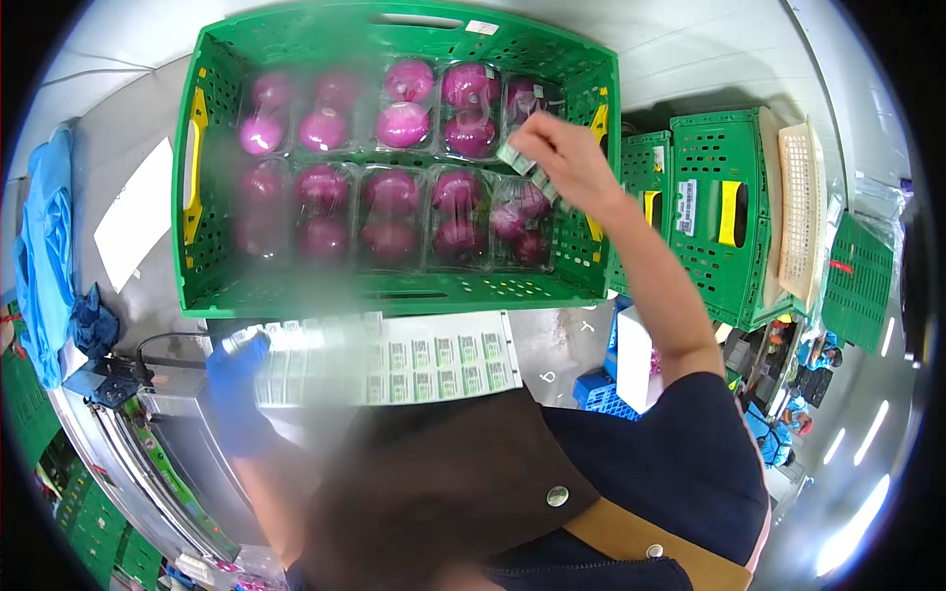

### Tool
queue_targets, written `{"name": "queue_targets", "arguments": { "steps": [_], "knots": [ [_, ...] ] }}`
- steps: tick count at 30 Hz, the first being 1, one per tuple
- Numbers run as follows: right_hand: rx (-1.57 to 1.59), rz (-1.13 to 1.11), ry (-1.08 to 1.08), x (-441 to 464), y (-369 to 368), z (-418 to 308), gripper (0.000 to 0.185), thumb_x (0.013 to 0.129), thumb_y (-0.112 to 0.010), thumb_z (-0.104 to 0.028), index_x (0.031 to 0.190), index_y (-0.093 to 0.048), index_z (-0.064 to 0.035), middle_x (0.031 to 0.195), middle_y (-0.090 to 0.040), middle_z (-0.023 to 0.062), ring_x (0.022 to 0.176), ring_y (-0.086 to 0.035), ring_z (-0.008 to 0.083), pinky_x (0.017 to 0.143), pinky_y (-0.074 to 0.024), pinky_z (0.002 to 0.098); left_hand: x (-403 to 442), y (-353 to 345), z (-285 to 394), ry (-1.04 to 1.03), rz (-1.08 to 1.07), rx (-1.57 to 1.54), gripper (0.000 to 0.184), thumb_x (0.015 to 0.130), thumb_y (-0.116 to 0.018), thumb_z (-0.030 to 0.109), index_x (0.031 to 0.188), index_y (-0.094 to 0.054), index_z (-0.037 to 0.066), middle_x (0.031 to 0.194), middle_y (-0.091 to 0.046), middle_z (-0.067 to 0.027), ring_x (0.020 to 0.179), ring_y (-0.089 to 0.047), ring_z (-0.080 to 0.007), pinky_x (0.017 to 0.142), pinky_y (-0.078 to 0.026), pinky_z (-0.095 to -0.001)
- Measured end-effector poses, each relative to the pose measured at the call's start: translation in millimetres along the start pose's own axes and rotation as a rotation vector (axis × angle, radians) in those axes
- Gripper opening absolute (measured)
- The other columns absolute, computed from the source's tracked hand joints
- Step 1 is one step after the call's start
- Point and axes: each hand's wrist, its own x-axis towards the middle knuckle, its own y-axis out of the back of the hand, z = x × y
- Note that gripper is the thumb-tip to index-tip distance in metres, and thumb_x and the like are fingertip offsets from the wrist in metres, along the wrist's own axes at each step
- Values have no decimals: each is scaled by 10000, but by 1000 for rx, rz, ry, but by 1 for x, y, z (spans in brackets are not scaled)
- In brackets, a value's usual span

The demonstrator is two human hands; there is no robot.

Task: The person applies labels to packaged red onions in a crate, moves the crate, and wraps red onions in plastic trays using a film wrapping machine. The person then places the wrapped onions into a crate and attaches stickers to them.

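Clear plastic packs of red onions (403, 124) stand in two rows inside a green crate (394, 295). My bare right hand (567, 163) is over the crate's right end, its fingers closed on a short strip of labels (516, 159). Under that hand lies a pack of smaller red onions (520, 222). Below the crate's near side, a sheet of printed labels (443, 364) extends to the left. My left hand (235, 379), in a blue glove, grips the sheet's left end; a blurred smear partly veils this area.
Stacked green crates (724, 212) with yellow handles stand at the right, beside a cream basket (800, 217). A white paper (133, 217) and blue cloth (44, 256) lie at the left. Below them is a metal machine (177, 414). A blue crate (603, 394) sits lower right.
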Motion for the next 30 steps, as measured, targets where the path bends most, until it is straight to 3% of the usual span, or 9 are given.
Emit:
{"name": "queue_targets", "arguments": {
  "steps": [3,6,12,15,18,22,23,27,30],
  "knots": [
    [-615,-572,-77,11,-1,120,292,870,-630,-292,835,-608,-3,761,-624,146,702,-608,264,634,-463,378,-4,7,-9,17,-14,-47,202,800,-711,107,980,-671,24,876,-689,-58,730,-644,-137,696,-502,-267],
    [-545,-789,-183,22,-16,153,312,832,-672,-311,837,-625,-3,805,-646,171,741,-614,330,673,-473,420,-12,7,-8,-37,-15,-101,193,788,-725,105,958,-674,28,851,-688,-55,724,-642,-135,689,-500,-264],
    [-1104,-713,-120,37,-28,135,312,807,-696,-323,853,-634,-20,766,-646,152,739,-620,324,673,-479,413,-14,12,-1,15,-2,-66,189,783,-728,99,947,-667,26,834,-686,-53,720,-643,-139,684,-506,-269],
    [-542,-503,68,49,-35,100,310,796,-706,-327,890,-636,-40,754,-645,148,734,-626,314,650,-477,409,-14,18,-7,11,8,-105,186,784,-723,94,950,-666,30,833,-685,-55,732,-646,-144,689,-508,-275],
    [-198,-674,43,68,-68,98,332,783,-717,-344,875,-616,-42,754,-643,152,725,-626,317,618,-472,402,-17,19,-1,38,-10,-128,183,783,-723,87,948,-667,32,837,-685,-55,735,-646,-146,693,-509,-276],
    [-950,-528,86,85,-73,79,339,779,-718,-346,913,-604,-56,837,-666,140,809,-642,311,663,-486,406,-28,17,0,39,51,-162,175,777,-725,69,940,-670,35,836,-681,-47,735,-643,-147,696,-508,-276],
    [-863,-430,125,85,-75,71,331,774,-723,-286,982,-583,-70,856,-669,109,814,-645,282,681,-481,405,-29,19,0,49,44,-164,177,774,-727,62,940,-671,37,836,-677,-40,736,-638,-142,700,-507,-275],
    [-132,-716,351,103,-122,40,368,757,-738,-268,1018,-564,-76,845,-666,75,805,-645,267,674,-471,392,-35,18,15,55,-11,-256,183,766,-734,68,936,-668,47,834,-670,-28,737,-628,-131,700,-496,-269],
    [-521,-750,334,122,-147,35,377,745,-740,-256,1022,-565,-70,854,-678,83,824,-652,260,679,-479,410,-45,18,22,64,26,-293,183,757,-743,83,919,-662,54,825,-660,-16,733,-617,-126,702,-485,-265]
  ]
}}
